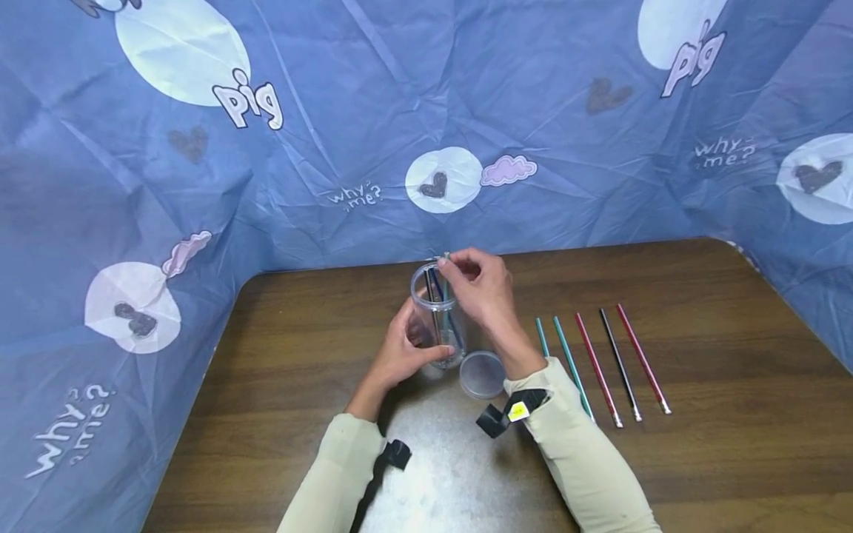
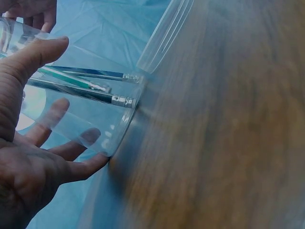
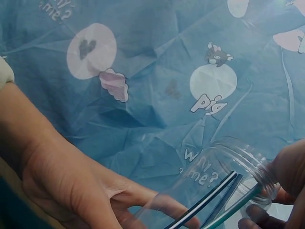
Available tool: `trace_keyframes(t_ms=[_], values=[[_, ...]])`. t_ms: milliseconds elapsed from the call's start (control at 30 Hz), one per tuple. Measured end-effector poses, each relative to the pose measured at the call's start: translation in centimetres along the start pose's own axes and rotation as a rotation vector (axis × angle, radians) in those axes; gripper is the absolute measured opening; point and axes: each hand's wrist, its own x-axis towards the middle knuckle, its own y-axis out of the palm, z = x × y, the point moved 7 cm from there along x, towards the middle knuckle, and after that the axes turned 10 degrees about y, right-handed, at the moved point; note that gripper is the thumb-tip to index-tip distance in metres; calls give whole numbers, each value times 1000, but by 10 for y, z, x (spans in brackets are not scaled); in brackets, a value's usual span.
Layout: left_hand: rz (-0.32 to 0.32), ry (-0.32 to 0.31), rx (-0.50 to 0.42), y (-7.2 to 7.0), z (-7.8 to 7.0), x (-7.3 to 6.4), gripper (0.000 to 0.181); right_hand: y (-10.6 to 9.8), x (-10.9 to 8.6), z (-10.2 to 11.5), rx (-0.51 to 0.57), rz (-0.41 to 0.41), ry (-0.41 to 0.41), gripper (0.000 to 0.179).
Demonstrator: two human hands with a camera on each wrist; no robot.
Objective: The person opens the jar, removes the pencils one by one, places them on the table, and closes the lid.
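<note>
A clear plastic jar (image 1: 427,304) stands upright on the table, two dark pencils (image 2: 97,91) inside it with their eraser ends down. My left hand (image 1: 403,352) grips the jar low on its side, thumb in front and fingers behind. At the jar's mouth, my right hand (image 1: 483,285) pinches the upper end of a green pencil (image 3: 238,205). This pencil's lower end is inside the jar, beside the dark ones, close to the bottom in the left wrist view. The clear round lid (image 1: 483,375) lies flat just right of the jar.
To the right, several pencils lie side by side on the brown wooden table (image 1: 720,333): teal pencils (image 1: 569,355), red pencils (image 1: 598,370) and a black pencil (image 1: 620,363). My right forearm partly covers the teal ones. A blue printed cloth (image 1: 373,89) hangs behind the table.
</note>
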Motion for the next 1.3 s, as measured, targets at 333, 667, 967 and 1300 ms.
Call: trace_keyframes(t_ms=[333, 667, 967, 1300], values=[[24, -1, -11, 2, -30, 0, 90, -4, 1, 8, 43, -43, -36, 23], [14, -6, -20, 1, -29, -1, 90, -15, -5, 30, 19, -60, -156, 22], [18, -22, -8, 2, -30, 0, 92, -25, -6, 50, 8, -47, -244, 21], [16, -35, -16, 2, -30, 0, 93, -28, -10, 62, 21, 32, -273, 20]])
